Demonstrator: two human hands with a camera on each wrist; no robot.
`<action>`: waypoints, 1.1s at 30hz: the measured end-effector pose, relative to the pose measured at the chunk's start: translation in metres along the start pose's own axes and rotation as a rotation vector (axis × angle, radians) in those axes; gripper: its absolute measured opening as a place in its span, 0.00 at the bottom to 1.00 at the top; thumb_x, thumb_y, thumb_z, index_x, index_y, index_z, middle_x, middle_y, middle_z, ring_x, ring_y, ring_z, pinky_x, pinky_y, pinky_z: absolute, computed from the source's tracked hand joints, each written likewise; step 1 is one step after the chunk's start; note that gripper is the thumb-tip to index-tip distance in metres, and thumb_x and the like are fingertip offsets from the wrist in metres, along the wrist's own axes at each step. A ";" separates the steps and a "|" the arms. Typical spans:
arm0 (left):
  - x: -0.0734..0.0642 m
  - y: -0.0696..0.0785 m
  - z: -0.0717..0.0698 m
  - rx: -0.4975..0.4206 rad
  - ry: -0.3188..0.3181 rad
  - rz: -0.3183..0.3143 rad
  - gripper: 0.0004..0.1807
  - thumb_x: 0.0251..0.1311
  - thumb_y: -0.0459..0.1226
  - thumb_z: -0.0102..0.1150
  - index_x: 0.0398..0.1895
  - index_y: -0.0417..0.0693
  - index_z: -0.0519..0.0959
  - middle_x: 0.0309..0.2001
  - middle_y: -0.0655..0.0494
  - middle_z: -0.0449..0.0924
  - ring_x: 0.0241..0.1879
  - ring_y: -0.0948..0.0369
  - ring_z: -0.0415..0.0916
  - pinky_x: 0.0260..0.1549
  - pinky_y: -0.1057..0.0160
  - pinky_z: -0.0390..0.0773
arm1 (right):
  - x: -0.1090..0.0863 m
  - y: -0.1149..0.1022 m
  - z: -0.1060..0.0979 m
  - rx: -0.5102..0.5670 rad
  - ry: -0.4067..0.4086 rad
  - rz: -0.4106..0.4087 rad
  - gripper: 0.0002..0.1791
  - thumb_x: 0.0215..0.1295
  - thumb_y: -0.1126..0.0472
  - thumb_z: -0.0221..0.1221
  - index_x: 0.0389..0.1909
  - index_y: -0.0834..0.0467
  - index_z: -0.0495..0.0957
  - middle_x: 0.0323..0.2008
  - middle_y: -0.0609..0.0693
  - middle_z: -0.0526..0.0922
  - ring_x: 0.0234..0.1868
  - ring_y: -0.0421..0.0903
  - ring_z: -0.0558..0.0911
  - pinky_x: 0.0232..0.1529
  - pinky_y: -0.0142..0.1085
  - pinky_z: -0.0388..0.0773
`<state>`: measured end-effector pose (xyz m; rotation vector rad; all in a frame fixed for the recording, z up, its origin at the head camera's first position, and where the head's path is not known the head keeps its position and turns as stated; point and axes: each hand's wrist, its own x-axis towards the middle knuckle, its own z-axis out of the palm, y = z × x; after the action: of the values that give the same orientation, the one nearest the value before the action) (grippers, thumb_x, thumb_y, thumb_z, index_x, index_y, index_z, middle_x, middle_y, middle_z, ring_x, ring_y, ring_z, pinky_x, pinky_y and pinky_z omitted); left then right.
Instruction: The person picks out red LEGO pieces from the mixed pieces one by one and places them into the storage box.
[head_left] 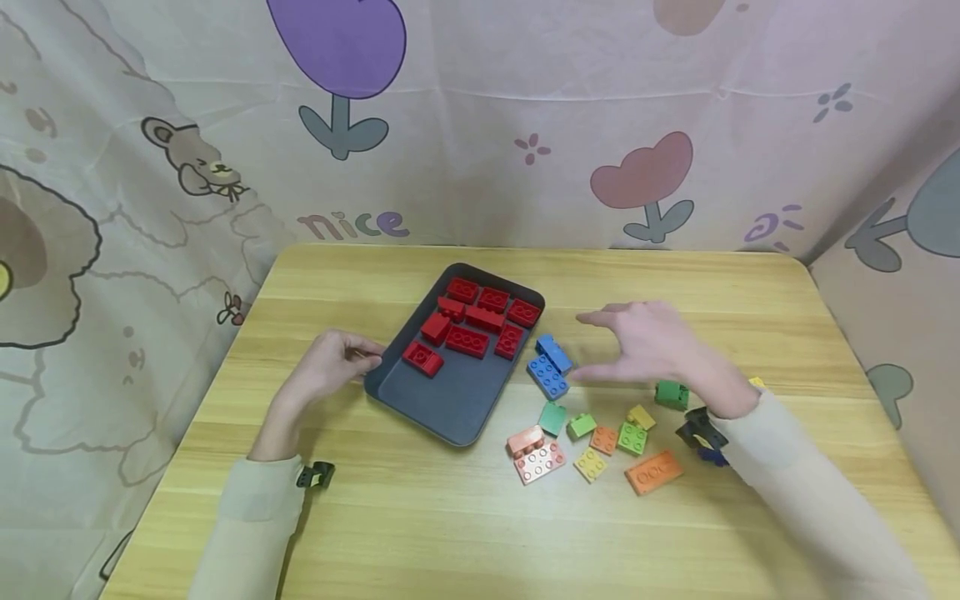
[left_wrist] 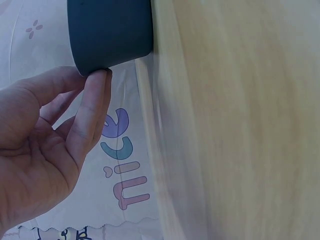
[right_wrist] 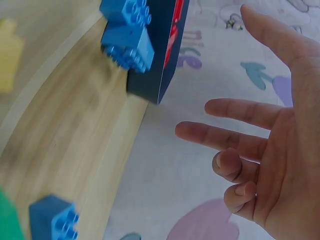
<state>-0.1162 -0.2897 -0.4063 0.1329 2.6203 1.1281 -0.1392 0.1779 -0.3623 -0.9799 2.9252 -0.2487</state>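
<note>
A dark grey tray (head_left: 427, 400) lies slanted on the table with several red bricks (head_left: 467, 341) inside, bunched toward its far end. My left hand (head_left: 333, 364) pinches the tray's left edge between thumb and fingers; the left wrist view shows those fingertips against the tray wall (left_wrist: 110, 35). To the right of the tray, my right hand (head_left: 648, 342) hovers with thumb and forefinger spread wide, holding nothing. Nearest to it are two blue bricks (head_left: 548, 377) beside the tray, seen also as blue bricks (right_wrist: 128, 47) in the right wrist view.
Loose bricks lie right of the tray: a pink brick (head_left: 540, 461), an orange brick (head_left: 654, 472), a green brick (head_left: 672, 394), a yellow brick (head_left: 590, 465) and others. A dark blue brick (head_left: 712, 456) is partly hidden under the right wrist. A printed curtain (head_left: 480, 167) hangs behind the table.
</note>
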 end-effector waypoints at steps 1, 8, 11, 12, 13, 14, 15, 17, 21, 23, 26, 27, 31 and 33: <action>0.000 0.000 0.000 0.001 0.000 0.002 0.12 0.70 0.27 0.62 0.53 0.30 0.86 0.48 0.34 0.88 0.38 0.52 0.88 0.35 0.60 0.92 | -0.004 0.003 0.000 -0.004 0.008 0.008 0.48 0.52 0.24 0.69 0.67 0.51 0.81 0.57 0.61 0.89 0.38 0.51 0.90 0.15 0.30 0.53; 0.001 -0.001 0.001 0.004 0.006 0.018 0.12 0.70 0.27 0.63 0.52 0.30 0.86 0.48 0.34 0.89 0.37 0.54 0.88 0.34 0.60 0.92 | -0.031 0.025 -0.002 -0.002 0.018 0.070 0.48 0.53 0.26 0.70 0.66 0.54 0.82 0.59 0.62 0.88 0.27 0.48 0.86 0.21 0.36 0.75; 0.001 -0.001 0.001 -0.003 0.006 0.014 0.12 0.69 0.27 0.63 0.52 0.30 0.86 0.48 0.34 0.89 0.36 0.55 0.88 0.34 0.60 0.92 | -0.042 0.033 -0.004 -0.001 0.010 0.105 0.48 0.54 0.25 0.69 0.67 0.56 0.81 0.60 0.62 0.87 0.44 0.56 0.91 0.38 0.46 0.88; 0.001 -0.001 0.001 -0.004 0.006 0.014 0.12 0.69 0.27 0.63 0.53 0.30 0.86 0.48 0.33 0.89 0.36 0.55 0.88 0.34 0.60 0.92 | -0.046 0.036 -0.005 0.003 0.007 0.118 0.49 0.55 0.25 0.69 0.67 0.56 0.81 0.60 0.62 0.87 0.47 0.57 0.91 0.39 0.47 0.88; 0.002 -0.001 0.001 -0.004 0.008 0.014 0.12 0.69 0.27 0.63 0.52 0.30 0.86 0.48 0.33 0.89 0.36 0.56 0.88 0.34 0.60 0.92 | -0.050 0.039 -0.006 0.008 0.006 0.133 0.49 0.55 0.25 0.69 0.67 0.57 0.81 0.60 0.62 0.87 0.47 0.58 0.90 0.36 0.46 0.87; 0.002 -0.001 0.001 -0.005 0.009 0.013 0.12 0.69 0.27 0.63 0.53 0.30 0.86 0.48 0.33 0.89 0.36 0.56 0.88 0.34 0.60 0.92 | -0.054 0.041 -0.007 0.013 -0.001 0.150 0.49 0.55 0.26 0.70 0.67 0.57 0.80 0.60 0.62 0.87 0.42 0.54 0.90 0.31 0.43 0.84; 0.002 -0.001 0.001 -0.005 0.009 0.015 0.12 0.69 0.27 0.63 0.52 0.30 0.86 0.48 0.33 0.89 0.37 0.55 0.88 0.34 0.60 0.92 | -0.058 0.043 -0.008 0.013 -0.004 0.163 0.48 0.55 0.26 0.69 0.67 0.56 0.80 0.60 0.61 0.87 0.39 0.51 0.89 0.28 0.40 0.82; 0.001 -0.001 0.001 -0.006 0.009 0.016 0.12 0.69 0.27 0.63 0.53 0.30 0.86 0.49 0.33 0.89 0.37 0.55 0.88 0.34 0.61 0.92 | -0.065 0.048 -0.008 0.019 -0.001 0.191 0.48 0.55 0.26 0.70 0.68 0.56 0.80 0.60 0.60 0.88 0.29 0.44 0.82 0.20 0.34 0.69; 0.001 0.000 0.001 -0.007 0.010 0.014 0.12 0.69 0.27 0.63 0.52 0.31 0.86 0.48 0.34 0.89 0.37 0.54 0.88 0.33 0.62 0.92 | -0.079 0.058 -0.007 0.015 0.014 0.226 0.46 0.56 0.28 0.71 0.67 0.56 0.80 0.58 0.59 0.89 0.21 0.39 0.73 0.17 0.31 0.60; 0.001 -0.001 0.001 -0.006 0.010 0.018 0.12 0.69 0.27 0.63 0.52 0.30 0.86 0.48 0.33 0.89 0.37 0.55 0.88 0.33 0.63 0.91 | -0.086 0.062 -0.006 0.010 0.013 0.241 0.46 0.57 0.28 0.70 0.66 0.56 0.81 0.57 0.59 0.89 0.18 0.38 0.68 0.17 0.31 0.58; 0.001 -0.001 0.001 -0.010 0.014 0.017 0.12 0.69 0.27 0.63 0.52 0.30 0.87 0.48 0.33 0.89 0.37 0.56 0.87 0.32 0.65 0.91 | -0.096 0.068 -0.005 0.023 -0.012 0.281 0.45 0.58 0.27 0.69 0.66 0.56 0.81 0.57 0.59 0.89 0.16 0.39 0.63 0.17 0.31 0.56; 0.001 -0.001 0.001 -0.011 0.012 0.018 0.12 0.69 0.27 0.63 0.52 0.30 0.87 0.48 0.33 0.89 0.37 0.56 0.88 0.32 0.65 0.91 | -0.099 0.070 -0.004 0.026 -0.023 0.296 0.45 0.58 0.27 0.69 0.66 0.55 0.81 0.57 0.60 0.89 0.17 0.39 0.63 0.18 0.31 0.57; 0.000 0.000 0.002 -0.017 0.014 0.016 0.12 0.69 0.27 0.63 0.52 0.31 0.87 0.49 0.33 0.89 0.37 0.55 0.88 0.32 0.66 0.91 | -0.110 0.076 -0.002 0.034 -0.065 0.346 0.44 0.59 0.28 0.68 0.65 0.56 0.82 0.57 0.62 0.88 0.19 0.40 0.65 0.20 0.32 0.58; 0.000 0.000 0.002 -0.015 0.015 0.021 0.12 0.69 0.27 0.63 0.52 0.30 0.87 0.49 0.33 0.88 0.37 0.55 0.88 0.32 0.65 0.91 | -0.114 0.079 0.000 0.030 -0.080 0.362 0.42 0.59 0.29 0.69 0.63 0.56 0.83 0.55 0.61 0.89 0.20 0.41 0.67 0.20 0.33 0.58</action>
<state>-0.1157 -0.2889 -0.4076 0.1496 2.6282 1.1603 -0.0951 0.3093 -0.3761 -0.4308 2.9415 -0.2284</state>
